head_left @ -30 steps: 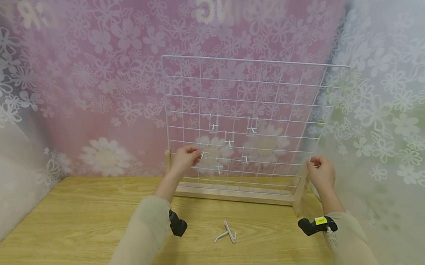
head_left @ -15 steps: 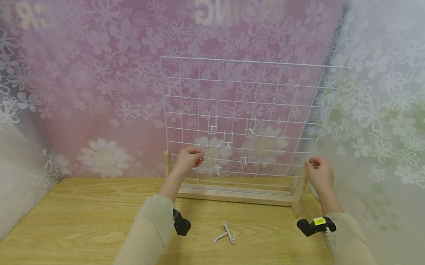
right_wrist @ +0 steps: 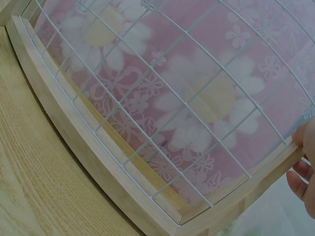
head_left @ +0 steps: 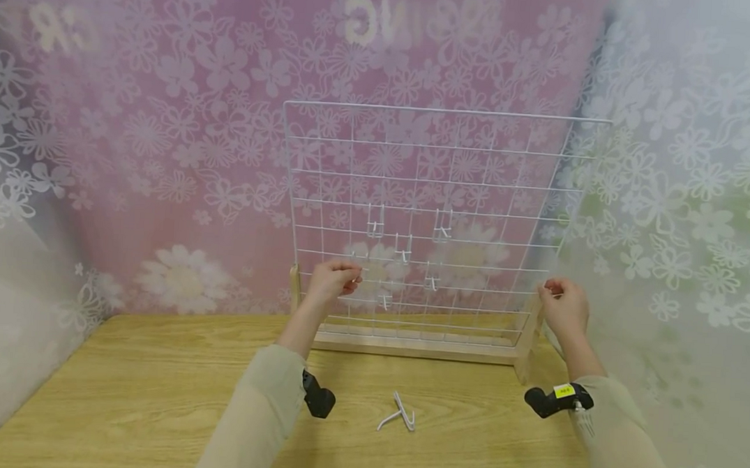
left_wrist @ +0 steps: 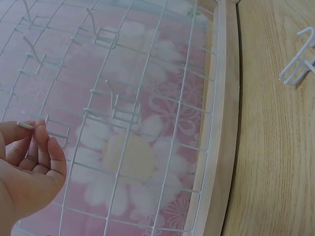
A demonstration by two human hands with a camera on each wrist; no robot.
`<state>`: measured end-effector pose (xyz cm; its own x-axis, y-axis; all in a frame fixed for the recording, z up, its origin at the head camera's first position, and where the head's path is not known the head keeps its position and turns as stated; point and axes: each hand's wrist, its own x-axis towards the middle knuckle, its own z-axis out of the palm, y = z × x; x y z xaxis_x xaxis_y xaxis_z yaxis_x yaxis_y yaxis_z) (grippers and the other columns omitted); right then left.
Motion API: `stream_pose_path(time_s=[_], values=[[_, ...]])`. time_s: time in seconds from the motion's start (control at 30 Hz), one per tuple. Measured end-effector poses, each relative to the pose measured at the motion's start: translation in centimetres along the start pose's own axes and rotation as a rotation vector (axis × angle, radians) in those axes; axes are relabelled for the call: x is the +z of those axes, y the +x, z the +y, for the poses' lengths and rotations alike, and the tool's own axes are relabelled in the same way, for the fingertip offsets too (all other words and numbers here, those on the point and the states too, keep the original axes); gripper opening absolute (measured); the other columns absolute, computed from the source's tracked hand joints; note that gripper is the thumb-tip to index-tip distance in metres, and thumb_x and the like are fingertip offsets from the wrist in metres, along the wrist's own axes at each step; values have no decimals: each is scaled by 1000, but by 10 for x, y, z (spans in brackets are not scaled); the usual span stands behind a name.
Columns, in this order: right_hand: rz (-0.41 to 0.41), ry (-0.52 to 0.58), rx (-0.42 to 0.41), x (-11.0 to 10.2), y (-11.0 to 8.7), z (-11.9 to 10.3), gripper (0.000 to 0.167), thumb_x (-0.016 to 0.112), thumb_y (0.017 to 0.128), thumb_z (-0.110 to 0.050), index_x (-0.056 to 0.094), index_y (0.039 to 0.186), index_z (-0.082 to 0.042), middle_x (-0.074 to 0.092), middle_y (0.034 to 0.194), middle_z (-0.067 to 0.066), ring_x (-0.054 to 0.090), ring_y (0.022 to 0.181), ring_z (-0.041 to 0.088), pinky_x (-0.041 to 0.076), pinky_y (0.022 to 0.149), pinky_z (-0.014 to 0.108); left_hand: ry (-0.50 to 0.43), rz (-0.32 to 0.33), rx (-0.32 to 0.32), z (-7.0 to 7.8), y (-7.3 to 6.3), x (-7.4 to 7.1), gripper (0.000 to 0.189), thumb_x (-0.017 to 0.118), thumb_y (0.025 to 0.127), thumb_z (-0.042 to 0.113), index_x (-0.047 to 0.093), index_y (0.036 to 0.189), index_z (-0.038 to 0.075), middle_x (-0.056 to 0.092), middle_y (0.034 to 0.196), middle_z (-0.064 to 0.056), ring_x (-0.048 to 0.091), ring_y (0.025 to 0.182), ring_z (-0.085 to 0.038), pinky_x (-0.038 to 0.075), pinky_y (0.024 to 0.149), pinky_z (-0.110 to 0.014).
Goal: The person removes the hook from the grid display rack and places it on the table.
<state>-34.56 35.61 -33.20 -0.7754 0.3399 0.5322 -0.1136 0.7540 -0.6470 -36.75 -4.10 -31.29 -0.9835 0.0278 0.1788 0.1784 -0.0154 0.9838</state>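
Observation:
My left hand pinches the prong tip of a white wire hook between thumb and fingertips. The hook's frame sits against the white wire grid panel, just behind the fingers in the left wrist view. Several similar hooks, one of them a hook at the upper right of the group, hang on the grid to the right of this hand. At the panel's right side, my right hand grips the top of the wooden side post, thumb against its edge. Much of that hand falls outside the right wrist view.
One loose white hook lies on the wood-grain table in front of the stand. A wooden base bar carries the grid. Behind it hangs a pink flowered curtain, with a pale one at the right.
My left hand has shifted slightly right, now covering the hook's prong in the head view. The right hand stays at the post.

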Motion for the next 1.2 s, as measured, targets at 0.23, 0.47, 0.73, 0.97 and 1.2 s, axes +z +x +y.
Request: stream_pose_path(time_s=[0.23, 0.47, 0.73, 0.97, 1.2], values=[[-6, -8, 2, 0, 1, -1, 22, 54, 91, -13, 56, 95, 9, 53, 91, 23, 52, 85, 36, 36, 68, 38, 10, -22, 1, 7, -4, -1, 20, 59, 87, 0, 62, 103, -13, 64, 73, -5, 55, 62, -12, 48, 63, -22], [-21, 2, 6, -1, 1, -3, 23, 54, 92, -13, 56, 97, 9, 53, 93, 24, 51, 85, 36, 36, 67, 37, 74, -45, 20, 12, -10, -5, 18, 59, 87, 0, 63, 100, -11, 64, 74, -7, 56, 64, -14, 48, 63, -24], [-54, -6, 31, -2, -2, 0, 25, 51, 94, -15, 53, 101, 9, 49, 97, 24, 49, 90, 38, 37, 70, 41, 209, -102, 25, 12, -22, -12, 10, 61, 86, 0, 65, 94, -6, 63, 75, -8, 53, 62, -13, 47, 60, -25], [-51, 1, 25, -1, -3, -1, 26, 52, 94, -16, 54, 101, 9, 50, 97, 25, 50, 90, 38, 37, 69, 40, 225, -151, 8, 5, -32, -18, 10, 61, 86, 0, 65, 94, -4, 63, 78, -9, 56, 67, -18, 51, 66, -31], [-47, 1, 19, -2, -2, -2, 26, 52, 94, -16, 55, 100, 9, 52, 96, 25, 50, 88, 37, 37, 67, 39, 275, -215, 23, -6, -36, -22, 9, 62, 86, 1, 66, 93, -2, 62, 80, -19, 55, 66, -19, 51, 67, -31]])
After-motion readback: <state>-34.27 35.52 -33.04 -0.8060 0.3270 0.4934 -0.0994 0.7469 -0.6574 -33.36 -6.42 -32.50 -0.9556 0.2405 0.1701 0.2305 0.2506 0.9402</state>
